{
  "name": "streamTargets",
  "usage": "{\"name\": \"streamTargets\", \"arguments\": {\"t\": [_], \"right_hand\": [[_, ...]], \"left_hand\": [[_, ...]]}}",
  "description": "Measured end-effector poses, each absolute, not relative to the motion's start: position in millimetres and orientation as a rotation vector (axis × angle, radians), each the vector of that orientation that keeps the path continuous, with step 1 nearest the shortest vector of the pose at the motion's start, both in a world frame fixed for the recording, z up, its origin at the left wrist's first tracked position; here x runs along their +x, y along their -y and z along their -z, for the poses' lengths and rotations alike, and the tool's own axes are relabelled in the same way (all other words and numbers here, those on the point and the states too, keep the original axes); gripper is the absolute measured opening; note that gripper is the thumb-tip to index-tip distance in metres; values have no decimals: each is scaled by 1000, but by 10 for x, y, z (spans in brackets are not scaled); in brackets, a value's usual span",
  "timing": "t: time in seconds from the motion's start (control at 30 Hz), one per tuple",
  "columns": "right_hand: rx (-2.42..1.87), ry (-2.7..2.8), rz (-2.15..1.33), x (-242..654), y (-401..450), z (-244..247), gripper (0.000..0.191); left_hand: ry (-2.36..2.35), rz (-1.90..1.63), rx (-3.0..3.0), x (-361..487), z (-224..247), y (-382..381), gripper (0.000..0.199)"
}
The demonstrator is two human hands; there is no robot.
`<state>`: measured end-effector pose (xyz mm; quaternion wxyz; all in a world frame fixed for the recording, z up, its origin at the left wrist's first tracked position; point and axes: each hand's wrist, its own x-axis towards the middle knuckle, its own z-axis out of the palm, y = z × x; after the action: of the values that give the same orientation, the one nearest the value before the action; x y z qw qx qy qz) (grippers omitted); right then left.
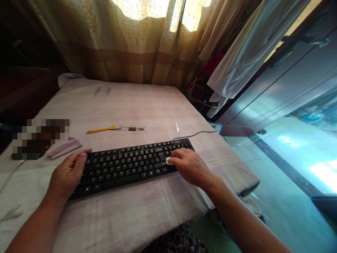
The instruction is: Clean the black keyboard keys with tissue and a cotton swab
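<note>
A black keyboard [126,163] lies on the surface [147,102], close to the person. It sits at a slant, with its left end nearer and its right end farther off. Its keys face up.

The left hand [67,172] is at the left end of the keyboard. Its grip is closed on that end, with the thumb and one finger by the far left corner. The other fingers are hard to see. The right hand [191,167] is over the right part of the keyboard. Its grip is pinched shut on a small white piece [169,161], which is down at the keys. I cannot tell what the white piece is made of.

Past the keyboard, left of the middle, is a yellow brush [102,129]. Its handle points left. A thin metal tool [132,129] with a dark middle is at its right end. I cannot tell if the two touch. A folded pink cloth [64,147] lies near the left hand, on the far side of it. Left of the cloth is a blurred patch [42,138], so what is there cannot be seen.

A thin black cord [195,134] runs right from the far side of the keyboard. A gold and brown curtain [126,49] hangs past the far edge.
</note>
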<state>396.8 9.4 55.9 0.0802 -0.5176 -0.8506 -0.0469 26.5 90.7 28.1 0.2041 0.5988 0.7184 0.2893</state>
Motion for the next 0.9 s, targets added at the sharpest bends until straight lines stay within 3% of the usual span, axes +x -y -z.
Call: {"name": "streamTargets", "arguments": {"t": [0.33,0.9], "right_hand": [[-1354,2559,231,3591,-230,-421,15],[-1501,2416,358,4150,-114,-413,21]], "left_hand": [[-1980,-812,1644,300,-341,-879,52],[-1996,-863,1644,313,-333,-884,55]]}}
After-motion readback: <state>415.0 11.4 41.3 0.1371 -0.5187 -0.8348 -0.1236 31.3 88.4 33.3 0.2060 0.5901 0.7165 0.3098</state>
